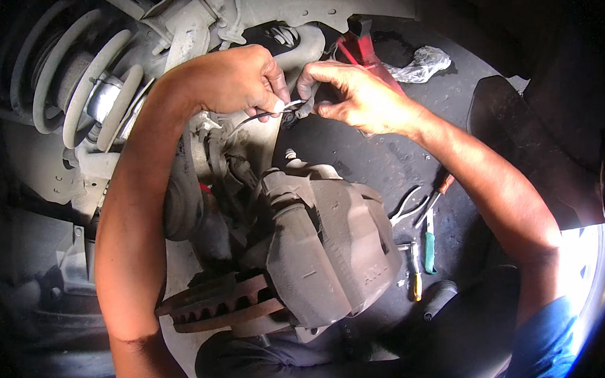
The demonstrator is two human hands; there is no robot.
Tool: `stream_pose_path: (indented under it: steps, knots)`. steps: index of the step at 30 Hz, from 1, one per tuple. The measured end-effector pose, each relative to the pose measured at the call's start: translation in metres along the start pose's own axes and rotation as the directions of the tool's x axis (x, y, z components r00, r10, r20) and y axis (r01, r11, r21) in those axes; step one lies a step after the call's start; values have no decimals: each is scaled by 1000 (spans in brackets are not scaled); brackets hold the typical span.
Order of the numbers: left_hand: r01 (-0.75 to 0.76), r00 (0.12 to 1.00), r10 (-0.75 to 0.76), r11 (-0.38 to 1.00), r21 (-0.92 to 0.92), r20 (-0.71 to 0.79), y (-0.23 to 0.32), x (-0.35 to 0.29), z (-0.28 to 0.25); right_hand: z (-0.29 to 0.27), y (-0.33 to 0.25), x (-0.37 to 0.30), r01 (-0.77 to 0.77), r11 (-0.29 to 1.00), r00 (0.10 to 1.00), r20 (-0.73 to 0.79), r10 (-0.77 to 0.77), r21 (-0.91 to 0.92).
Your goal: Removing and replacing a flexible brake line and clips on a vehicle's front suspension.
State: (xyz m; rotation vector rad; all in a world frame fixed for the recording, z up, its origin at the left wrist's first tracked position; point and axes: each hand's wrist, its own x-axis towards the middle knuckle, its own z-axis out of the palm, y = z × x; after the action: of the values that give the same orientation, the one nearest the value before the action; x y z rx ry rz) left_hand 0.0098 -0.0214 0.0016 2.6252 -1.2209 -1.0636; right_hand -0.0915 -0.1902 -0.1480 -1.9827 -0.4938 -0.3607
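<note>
Both hands, left hand (232,80) and right hand (352,97), pinch a thin wire (271,113) (above the brake caliper (326,249)).

1. I see both forearms bare to above the elbow.
2. My right arm (524,232) carries a short blue sleeve at the upper arm.
3. My legs wear dark trousers (339,358).

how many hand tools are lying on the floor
3: pliers beside the brake caliper, an orange-handled screwdriver right of them, a green-handled tool below. More may be hidden.
</note>
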Motion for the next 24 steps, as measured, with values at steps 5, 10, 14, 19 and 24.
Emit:
stream_pose_path:
  steps: [5,10,14,19,24]
  knots:
    - [-24,1000,24,1000,13,-9,0,0,0,2,3,2,142,937,988,-12,-154,-320]
    - [-33,999,33,999,-10,22,-2,0,1,4,10,0,124,923,990,-16,-139,-364]
    - [-57,998,57,998,-19,32,-3,1,1,6,15,3,115,929,987,-69,-148,-353]
    - [-37,999,37,999,3,26,-1,1,0,5,10,2,103,979,993,-76,-90,178]
    - [-40,999,40,997,-59,-10,0,2,2,6,4,5,-31,974,997,-59,46,223]
